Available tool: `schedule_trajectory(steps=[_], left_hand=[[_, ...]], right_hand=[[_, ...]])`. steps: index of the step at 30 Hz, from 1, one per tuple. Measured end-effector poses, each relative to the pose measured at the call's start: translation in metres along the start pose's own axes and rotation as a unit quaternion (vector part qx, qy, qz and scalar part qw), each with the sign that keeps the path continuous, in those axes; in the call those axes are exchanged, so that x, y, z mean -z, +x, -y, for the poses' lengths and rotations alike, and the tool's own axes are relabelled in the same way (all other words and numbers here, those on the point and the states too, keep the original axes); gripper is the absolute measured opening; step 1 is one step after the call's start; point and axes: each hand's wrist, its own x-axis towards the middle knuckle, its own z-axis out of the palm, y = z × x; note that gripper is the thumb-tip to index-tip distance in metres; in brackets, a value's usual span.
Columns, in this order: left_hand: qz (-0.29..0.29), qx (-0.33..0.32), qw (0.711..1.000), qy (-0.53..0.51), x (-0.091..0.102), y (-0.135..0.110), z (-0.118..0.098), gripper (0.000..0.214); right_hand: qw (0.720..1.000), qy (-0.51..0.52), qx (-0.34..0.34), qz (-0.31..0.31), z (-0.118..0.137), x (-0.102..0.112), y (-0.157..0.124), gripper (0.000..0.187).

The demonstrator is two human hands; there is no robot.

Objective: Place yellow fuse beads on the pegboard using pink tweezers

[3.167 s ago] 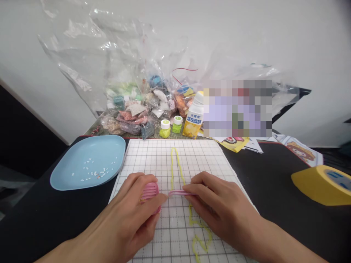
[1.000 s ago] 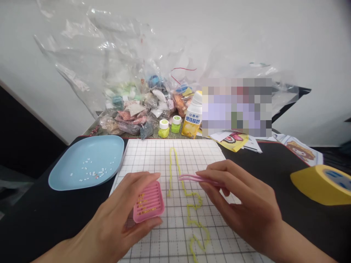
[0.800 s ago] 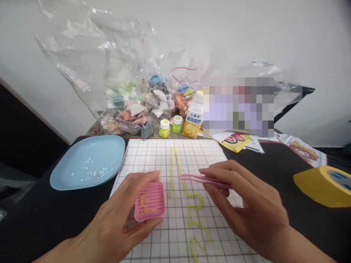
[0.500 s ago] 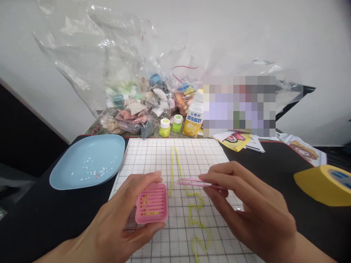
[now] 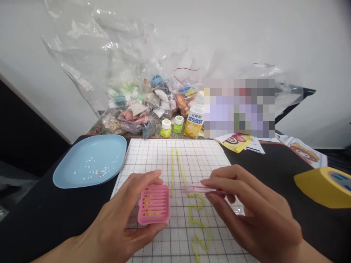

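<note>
My left hand (image 5: 131, 212) grips a small pink grooved tray (image 5: 154, 204) by its edges, thumb at the near side and fingers at the far side. Yellow beads lie in several of its grooves, mostly toward the left. My right hand (image 5: 246, 204) pinches pink tweezers (image 5: 201, 189), whose tips point left, a short way from the tray. Beneath both hands is a white gridded board (image 5: 148, 155). A line of yellow-green beads (image 5: 196, 208) lies on it, rising to a narrow loop at the far end and winding in curves toward me.
On the left, a light blue plate (image 5: 68, 157) holds scattered white beads. Behind the board stand two white-lidded jars (image 5: 166, 129), a yogurt bottle (image 5: 194, 117) and bagged beads (image 5: 134, 115). A yellow roll of tape (image 5: 315, 188) is at right, near printed papers (image 5: 238, 142).
The tweezers have dropped slightly toward me and their tips have moved a little right. The whole view has shifted slightly. The tray stays in my left hand.
</note>
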Motion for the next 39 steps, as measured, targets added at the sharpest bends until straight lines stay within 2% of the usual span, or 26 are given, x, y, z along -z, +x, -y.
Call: schedule_trajectory(steps=[3,5,8,10,13,16,19,23,26,31,39], left_hand=[[-0.012,0.01,1.0,-0.018,-0.002,0.0,-0.001,0.064],[-0.017,0.024,0.999,-0.031,-0.003,-0.001,-0.002,0.064],[-0.015,0.039,0.999,-0.021,-0.002,-0.002,-0.002,0.058],[-0.01,0.022,0.999,0.025,-0.001,-0.002,-0.002,0.056],[-0.013,-0.018,0.995,0.099,0.002,0.001,0.0,0.056],[-0.035,-0.044,0.99,0.132,0.003,0.004,0.003,0.053],[-0.048,-0.018,0.989,0.138,0.003,0.005,0.005,0.048],[-0.057,0.006,0.988,0.143,0.004,0.006,0.007,0.046],[-0.063,0.023,0.99,0.123,0.002,0.007,0.008,0.047],[-0.084,0.064,0.993,0.061,-0.002,0.005,0.005,0.053],[-0.089,0.065,0.992,0.059,-0.004,0.004,0.004,0.054]], right_hand=[[1.0,0.008,-0.004,-0.004,0.0,-0.001,-0.001,0.015],[0.999,0.022,-0.025,-0.03,0.002,-0.001,-0.001,0.018],[0.993,0.053,-0.081,-0.068,0.002,0.001,0.0,0.015],[0.986,0.066,-0.131,-0.084,-0.001,0.003,0.0,0.01],[0.964,0.092,-0.223,-0.114,-0.013,0.005,0.0,0.02],[0.933,0.175,-0.29,-0.124,-0.028,0.005,0.002,0.036],[0.909,0.248,-0.319,-0.103,-0.036,0.003,0.007,0.043],[0.892,0.294,-0.339,-0.061,-0.033,-0.001,0.01,0.049],[0.899,0.286,-0.328,-0.046,-0.03,-0.003,0.009,0.049],[0.915,0.231,-0.326,-0.055,-0.03,-0.005,0.005,0.038],[0.907,0.275,-0.319,-0.028,-0.024,-0.011,0.001,0.026]])
